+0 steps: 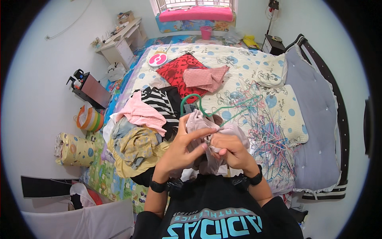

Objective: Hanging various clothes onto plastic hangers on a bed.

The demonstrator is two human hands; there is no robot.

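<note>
At the near side of the bed [238, 60], just in front of the person's black shirt [199, 193], both hands work on a pale mauve garment [195, 122]. The right hand [234, 150] is curled tight around a bunch of its cloth, fingertips folded out of sight. The left hand [182, 142] has thumb and forefinger parted against the fabric, its other fingers partly hidden; whether it grips, I cannot tell. A small detail between the two hands is too fine to make out, and the garment's lower part drops behind the hands, so its full shape is unclear. From its top rises a looped green hanger [193, 95], whose lower part disappears into the cloth and whose far end is hard to separate from the tangle of coloured hangers [270, 145] on the right; single hangers there cannot be traced. To the left lies a heap of clothes, with a pink garment [141, 111] covering part of a black-and-white striped one [158, 100] and yellow cloth [137, 145] nearer the person. Beyond the hands, a folded pink cloth [205, 79] hides part of a red patterned cushion [169, 71]. The shirt is cut off by the lower edge.
</note>
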